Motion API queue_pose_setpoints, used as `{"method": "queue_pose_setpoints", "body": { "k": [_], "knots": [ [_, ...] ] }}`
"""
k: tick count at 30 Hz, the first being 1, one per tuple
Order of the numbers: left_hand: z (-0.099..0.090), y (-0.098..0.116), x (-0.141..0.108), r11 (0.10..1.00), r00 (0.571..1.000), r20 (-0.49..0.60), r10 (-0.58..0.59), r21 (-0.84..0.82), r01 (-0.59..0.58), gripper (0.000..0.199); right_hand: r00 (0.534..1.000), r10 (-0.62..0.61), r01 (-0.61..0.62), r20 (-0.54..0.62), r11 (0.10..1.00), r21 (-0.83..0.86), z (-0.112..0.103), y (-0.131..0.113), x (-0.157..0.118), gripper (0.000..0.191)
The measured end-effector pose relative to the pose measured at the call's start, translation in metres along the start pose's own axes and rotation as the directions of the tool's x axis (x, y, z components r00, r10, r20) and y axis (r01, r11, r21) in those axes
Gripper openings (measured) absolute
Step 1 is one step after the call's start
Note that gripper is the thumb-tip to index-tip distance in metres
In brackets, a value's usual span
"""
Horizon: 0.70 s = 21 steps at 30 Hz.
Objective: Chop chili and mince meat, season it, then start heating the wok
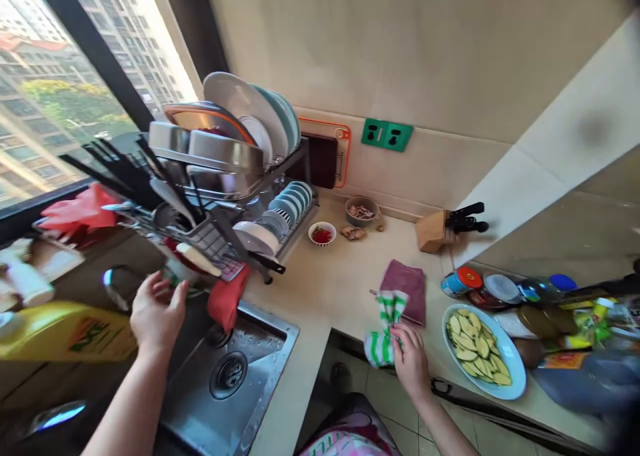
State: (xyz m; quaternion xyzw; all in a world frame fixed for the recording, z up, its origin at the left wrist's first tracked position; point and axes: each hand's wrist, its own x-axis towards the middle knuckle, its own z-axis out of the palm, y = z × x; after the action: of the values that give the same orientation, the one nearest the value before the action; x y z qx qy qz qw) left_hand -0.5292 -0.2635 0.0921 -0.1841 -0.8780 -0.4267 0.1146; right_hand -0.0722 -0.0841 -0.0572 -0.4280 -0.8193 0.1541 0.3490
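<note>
My right hand (411, 361) pinches a green-and-white striped cloth (381, 348), which hangs over the front edge of the counter. Just behind it a folded purple cloth (409, 286) lies flat, touched by the striped one. On the other side, my left hand (159, 315) is raised over the sink's left side, thumb and fingers apart, with nothing visible in it. It is close to the faucet (116, 284) and a yellow bottle (95, 333). Below and right of that hand lies the steel sink (285, 336), and a red cloth (226, 303) drapes over its back edge.
A dish rack (257, 239) with plates, pans and utensils stands behind the sink. On the counter are a bowl of chopped red peppers (323, 234), a grey bowl (361, 211), a knife block (433, 232), an oval plate (517, 369) of sliced zucchini, and several jars and bottles at right.
</note>
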Motion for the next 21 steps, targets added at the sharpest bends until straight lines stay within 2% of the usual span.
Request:
{"method": "queue_pose_setpoints", "body": {
  "k": [1,3,4,6,8,10,12,13,15,16,17,19,20,21],
  "knots": [
    [0.005,-0.004,-0.025,0.999,1.0,0.015,0.001,-0.049,0.0,0.06,0.999,-0.047,0.049,0.026,0.994,-0.098,0.0,0.012,-0.007,0.021],
    [0.017,-0.011,-0.082,0.974,0.979,0.194,-0.061,-0.202,0.101,0.063,0.995,-0.065,0.083,0.073,0.96,-0.267,0.011,0.029,-0.007,0.026],
    [0.024,-0.015,-0.112,0.943,0.946,0.308,-0.097,-0.274,0.186,0.064,0.996,-0.044,0.068,0.08,0.94,-0.335,0.02,0.037,0.003,0.028],
    [0.034,-0.021,-0.165,0.878,0.876,0.427,-0.223,-0.302,0.371,0.066,0.997,0.025,0.008,0.072,0.903,-0.429,0.036,0.055,0.044,0.029],
    [0.037,-0.027,-0.204,0.822,0.822,0.461,-0.334,-0.284,0.493,0.066,0.997,0.055,-0.023,0.059,0.89,-0.455,0.048,0.076,0.102,0.025],
    [0.029,-0.033,-0.23,0.787,0.788,0.447,-0.423,-0.249,0.564,0.068,0.996,0.047,-0.007,0.079,0.894,-0.449,0.06,0.095,0.155,0.021],
    [0.012,-0.039,-0.25,0.765,0.767,0.411,-0.493,-0.217,0.607,0.071,0.992,-0.004,0.056,0.128,0.913,-0.405,0.079,0.102,0.178,0.024],
    [0.001,-0.042,-0.26,0.753,0.758,0.384,-0.528,-0.202,0.626,0.073,0.987,-0.049,0.102,0.152,0.928,-0.36,0.091,0.098,0.176,0.027],
    [-0.022,-0.047,-0.285,0.718,0.735,0.29,-0.612,-0.186,0.671,0.073,0.962,-0.203,0.236,0.184,0.954,-0.182,0.115,0.076,0.148,0.033],
    [-0.033,-0.047,-0.3,0.688,0.714,0.23,-0.662,-0.191,0.7,0.073,0.934,-0.289,0.309,0.21,0.949,-0.066,0.126,0.058,0.128,0.035],
    [-0.042,-0.045,-0.316,0.65,0.68,0.172,-0.713,-0.203,0.732,0.073,0.89,-0.381,0.378,0.249,0.924,0.063,0.138,0.036,0.108,0.034],
    [-0.057,-0.039,-0.346,0.563,0.599,0.096,-0.795,-0.251,0.787,0.074,0.763,-0.541,0.446,0.353,0.837,0.316,0.164,-0.019,0.079,0.03],
    [-0.062,-0.035,-0.359,0.528,0.566,0.08,-0.82,-0.274,0.804,0.074,0.708,-0.599,0.456,0.374,0.792,0.406,0.179,-0.051,0.072,0.03],
    [-0.066,-0.032,-0.37,0.501,0.541,0.075,-0.838,-0.288,0.816,0.073,0.672,-0.634,0.46,0.382,0.762,0.456,0.196,-0.084,0.071,0.031]
  ]
}}
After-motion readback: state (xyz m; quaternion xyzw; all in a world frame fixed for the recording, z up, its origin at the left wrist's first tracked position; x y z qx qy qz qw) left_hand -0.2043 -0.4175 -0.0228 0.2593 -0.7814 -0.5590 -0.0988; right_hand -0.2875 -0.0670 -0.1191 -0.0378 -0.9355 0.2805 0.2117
